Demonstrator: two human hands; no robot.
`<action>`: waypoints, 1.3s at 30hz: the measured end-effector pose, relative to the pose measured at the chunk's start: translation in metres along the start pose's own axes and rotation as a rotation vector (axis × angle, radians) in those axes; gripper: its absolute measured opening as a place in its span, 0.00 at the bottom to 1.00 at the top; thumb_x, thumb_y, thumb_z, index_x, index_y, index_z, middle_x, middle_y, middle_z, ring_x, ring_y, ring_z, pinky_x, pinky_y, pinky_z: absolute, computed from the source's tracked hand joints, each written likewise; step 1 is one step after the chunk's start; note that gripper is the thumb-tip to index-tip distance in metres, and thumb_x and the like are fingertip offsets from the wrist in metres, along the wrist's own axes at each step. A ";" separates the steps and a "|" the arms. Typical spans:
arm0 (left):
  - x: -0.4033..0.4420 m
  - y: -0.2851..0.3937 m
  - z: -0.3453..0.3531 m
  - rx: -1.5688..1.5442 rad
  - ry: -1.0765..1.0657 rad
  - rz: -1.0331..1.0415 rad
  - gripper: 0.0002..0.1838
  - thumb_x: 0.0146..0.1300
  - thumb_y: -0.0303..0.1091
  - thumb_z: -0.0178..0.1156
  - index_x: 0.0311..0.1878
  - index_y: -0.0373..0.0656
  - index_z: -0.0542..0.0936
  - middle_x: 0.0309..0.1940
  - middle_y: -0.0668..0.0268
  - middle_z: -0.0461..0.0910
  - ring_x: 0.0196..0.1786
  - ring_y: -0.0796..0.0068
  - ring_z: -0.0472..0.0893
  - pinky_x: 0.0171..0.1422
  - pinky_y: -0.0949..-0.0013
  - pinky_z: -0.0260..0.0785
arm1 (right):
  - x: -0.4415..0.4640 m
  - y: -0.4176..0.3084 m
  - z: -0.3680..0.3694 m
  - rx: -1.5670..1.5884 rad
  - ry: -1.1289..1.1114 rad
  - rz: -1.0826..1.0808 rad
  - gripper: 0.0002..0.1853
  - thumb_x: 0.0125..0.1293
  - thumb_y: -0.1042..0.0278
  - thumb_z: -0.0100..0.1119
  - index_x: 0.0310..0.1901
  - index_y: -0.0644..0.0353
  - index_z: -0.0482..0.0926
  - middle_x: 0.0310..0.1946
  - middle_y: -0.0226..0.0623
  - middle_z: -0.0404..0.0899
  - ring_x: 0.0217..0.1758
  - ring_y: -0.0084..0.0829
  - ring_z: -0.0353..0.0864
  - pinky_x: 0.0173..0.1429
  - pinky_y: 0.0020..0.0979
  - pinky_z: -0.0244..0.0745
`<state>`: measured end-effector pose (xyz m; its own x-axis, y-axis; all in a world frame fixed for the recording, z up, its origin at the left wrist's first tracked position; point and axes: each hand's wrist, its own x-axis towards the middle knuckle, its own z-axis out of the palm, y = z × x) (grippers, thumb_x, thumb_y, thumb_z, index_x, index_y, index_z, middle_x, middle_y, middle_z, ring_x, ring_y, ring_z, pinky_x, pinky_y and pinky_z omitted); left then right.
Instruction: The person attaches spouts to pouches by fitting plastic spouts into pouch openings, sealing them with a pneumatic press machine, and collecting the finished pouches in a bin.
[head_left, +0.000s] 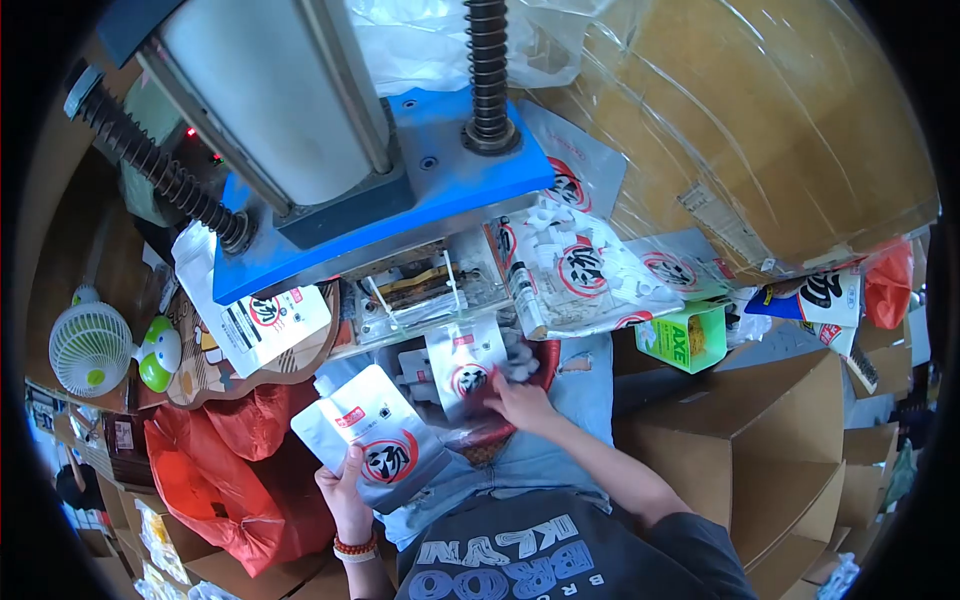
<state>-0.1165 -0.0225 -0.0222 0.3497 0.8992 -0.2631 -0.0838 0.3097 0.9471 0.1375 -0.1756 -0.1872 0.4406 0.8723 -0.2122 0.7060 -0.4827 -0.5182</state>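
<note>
My left hand [345, 495] grips a white and silver spouted pouch [385, 440] by its lower left edge, thumb on the front. This pouch is tilted, its printed face with a red ring and black character turned up. My right hand [522, 405] is at the lower right edge of a second spouted pouch [468, 362], its fingers closed on that edge and partly blurred. Below that pouch, a red basket [549, 372] on my lap holds more pouches, whose grey-white spouts show. How the contents lie in it is mostly hidden.
A press with a blue plate [430, 150] and springs stands ahead over a metal fixture [420, 285]. More pouches [585, 265] lie right of it. A green AXE box [685, 338], cardboard boxes [740, 430], a red bag [230, 480] and a small fan [90, 345] surround me.
</note>
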 end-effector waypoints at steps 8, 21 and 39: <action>-0.017 -0.005 0.016 0.043 -0.036 0.021 0.06 0.67 0.29 0.66 0.43 0.38 0.84 0.35 0.68 0.86 0.36 0.81 0.82 0.44 0.76 0.72 | 0.135 0.033 0.136 -0.105 -0.040 0.120 0.14 0.72 0.64 0.43 0.50 0.62 0.75 0.37 0.48 0.87 0.40 0.49 0.88 0.42 0.49 0.82; -0.013 0.009 -0.021 -0.016 0.127 0.013 0.07 0.67 0.30 0.66 0.44 0.38 0.80 0.41 0.64 0.85 0.42 0.77 0.84 0.49 0.72 0.76 | 0.076 -0.015 -0.001 -0.034 -0.009 0.125 0.27 0.70 0.42 0.52 0.37 0.62 0.85 0.35 0.50 0.86 0.40 0.50 0.88 0.41 0.49 0.82; -0.019 0.001 -0.007 -0.014 0.059 0.026 0.09 0.67 0.29 0.66 0.47 0.35 0.85 0.40 0.64 0.87 0.38 0.81 0.84 0.45 0.75 0.74 | 0.133 0.026 0.045 0.137 0.368 0.083 0.32 0.70 0.33 0.49 0.48 0.61 0.79 0.31 0.44 0.87 0.36 0.49 0.87 0.45 0.48 0.79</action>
<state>-0.1294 -0.0372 -0.0178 0.2913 0.9237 -0.2487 -0.1051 0.2893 0.9514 0.1889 -0.0687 -0.2663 0.6797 0.7324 0.0406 0.5902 -0.5132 -0.6231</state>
